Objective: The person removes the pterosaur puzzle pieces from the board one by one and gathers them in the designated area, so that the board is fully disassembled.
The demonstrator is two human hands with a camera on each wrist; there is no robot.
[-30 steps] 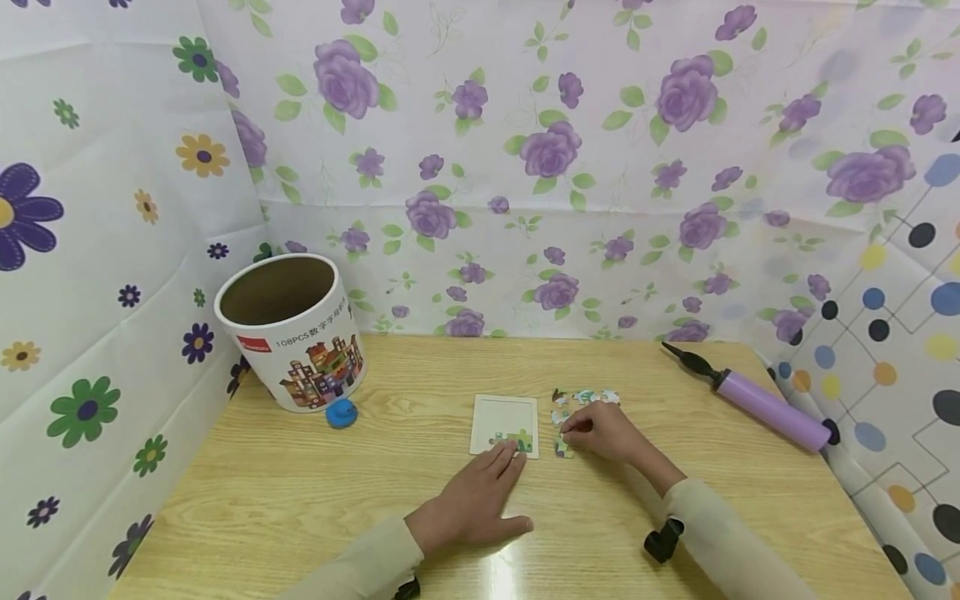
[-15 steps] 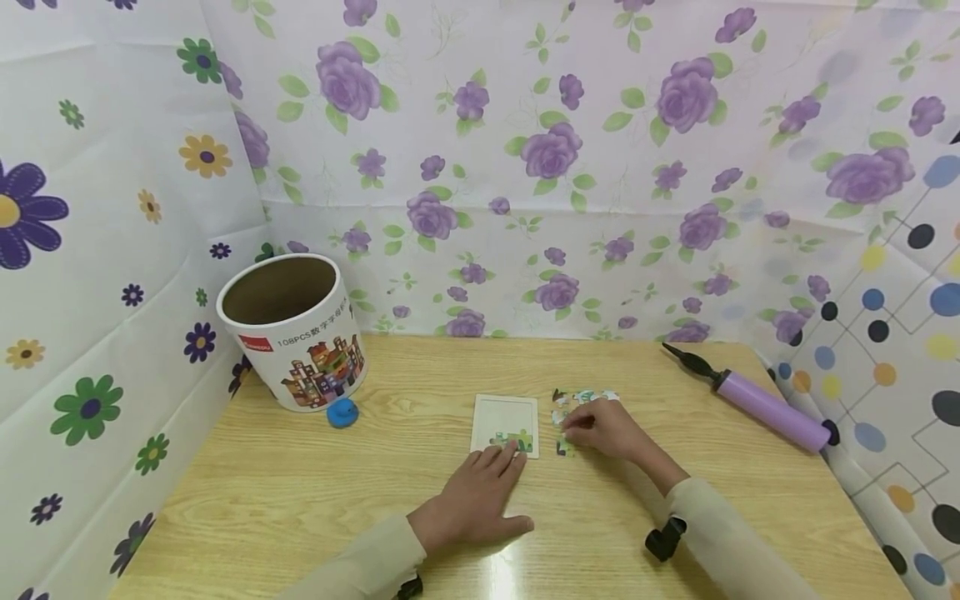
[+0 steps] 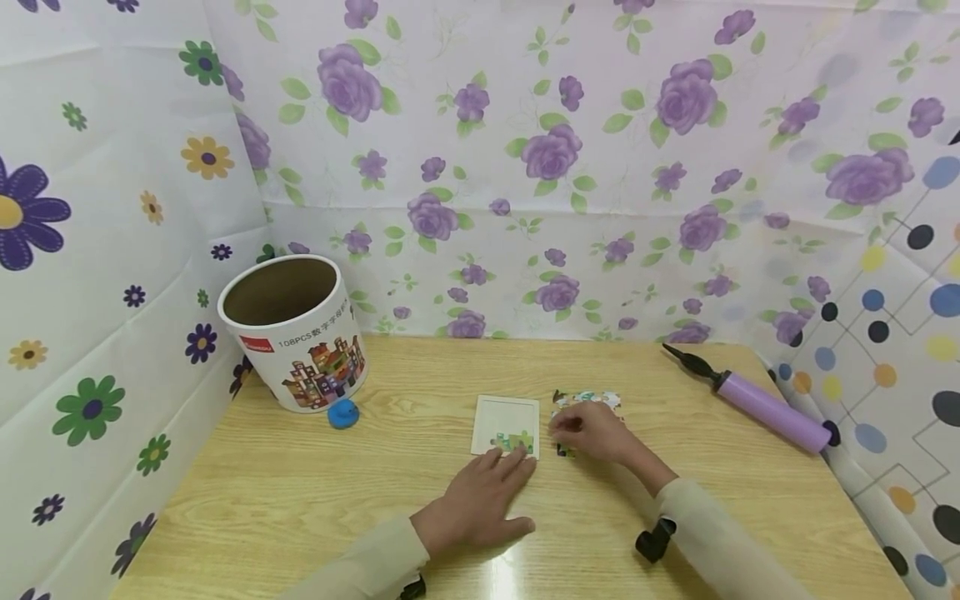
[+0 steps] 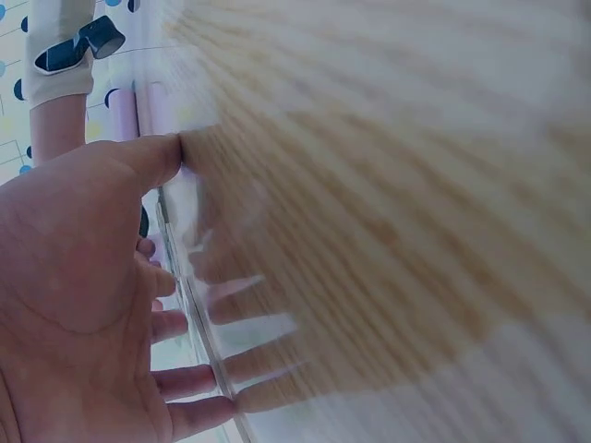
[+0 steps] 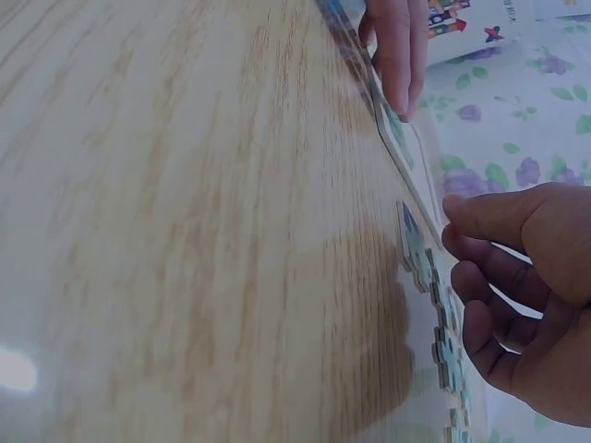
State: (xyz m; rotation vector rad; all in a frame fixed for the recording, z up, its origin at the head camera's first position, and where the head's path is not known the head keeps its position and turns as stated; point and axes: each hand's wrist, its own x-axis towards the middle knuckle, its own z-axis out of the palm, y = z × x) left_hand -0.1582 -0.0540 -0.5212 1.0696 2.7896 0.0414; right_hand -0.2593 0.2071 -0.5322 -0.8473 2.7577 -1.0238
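Note:
A small pale square puzzle board [image 3: 497, 414] lies mid-table, with a few green joined puzzle pieces [image 3: 517, 440] in its lower right corner. My left hand [image 3: 483, 504] lies palm down, fingers spread, fingertips at the board's near edge. Loose puzzle pieces [image 3: 609, 399] sit in a cluster right of the board. Over their left side hovers my right hand [image 3: 592, 429], its thumb and index tips close together. In the right wrist view this hand [image 5: 531, 295] has curled fingers just above the row of loose pieces [image 5: 446, 355]; whether a piece is between the tips cannot be seen.
A large white printed bucket [image 3: 288, 333] stands at the back left, with a blue toy duck [image 3: 343, 413] at its base. A purple hand pump [image 3: 772, 410] lies at the right edge. Patterned cloths hang behind the wooden table [image 3: 300, 500] and along both sides.
My right hand has shifted slightly left, toward the board, and covers more of the loose pieces. The left fingertips have slid a little down off the fitted pieces; the palm stays in place.

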